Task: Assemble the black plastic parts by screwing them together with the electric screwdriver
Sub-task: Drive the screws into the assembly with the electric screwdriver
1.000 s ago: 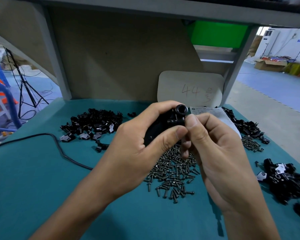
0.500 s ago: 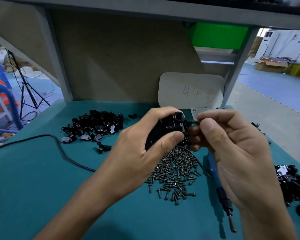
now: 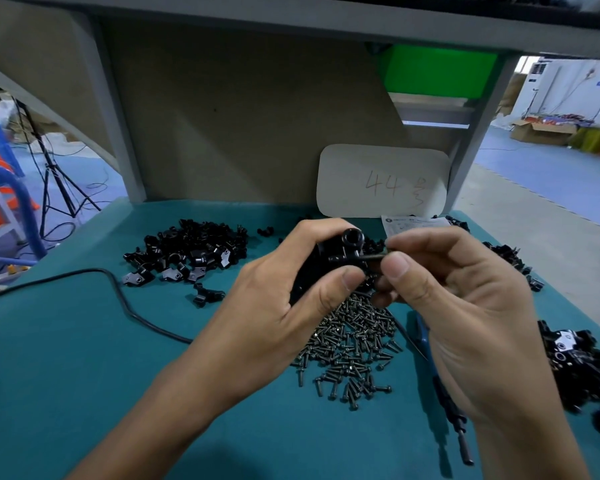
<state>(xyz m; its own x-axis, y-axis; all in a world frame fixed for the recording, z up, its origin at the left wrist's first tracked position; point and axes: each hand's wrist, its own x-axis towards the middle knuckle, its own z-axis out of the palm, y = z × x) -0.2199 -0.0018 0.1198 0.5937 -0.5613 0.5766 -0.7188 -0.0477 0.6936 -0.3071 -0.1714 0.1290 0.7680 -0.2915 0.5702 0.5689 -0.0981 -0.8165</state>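
My left hand (image 3: pixel 278 306) grips a black plastic part (image 3: pixel 329 261) with a round socket on top, held above the table. My right hand (image 3: pixel 454 306) pinches a thin dark screw (image 3: pixel 373 257) between thumb and forefinger, its tip touching the part's right side. Under the hands lies a heap of small dark screws (image 3: pixel 350 351). The electric screwdriver (image 3: pixel 444 393), blue and black, lies on the mat beneath my right wrist, partly hidden, bit toward me.
A pile of black parts (image 3: pixel 187 251) sits at the back left, another pile of black parts (image 3: pixel 582 368) at the right edge. A black cable (image 3: pixel 118 292) curves over the teal mat (image 3: pixel 66 358). A card marked 44 (image 3: pixel 383 181) leans against the back panel.
My right hand moved from covering the part to its right side and now holds the screw against it. The screwdriver came into view beneath the right wrist.
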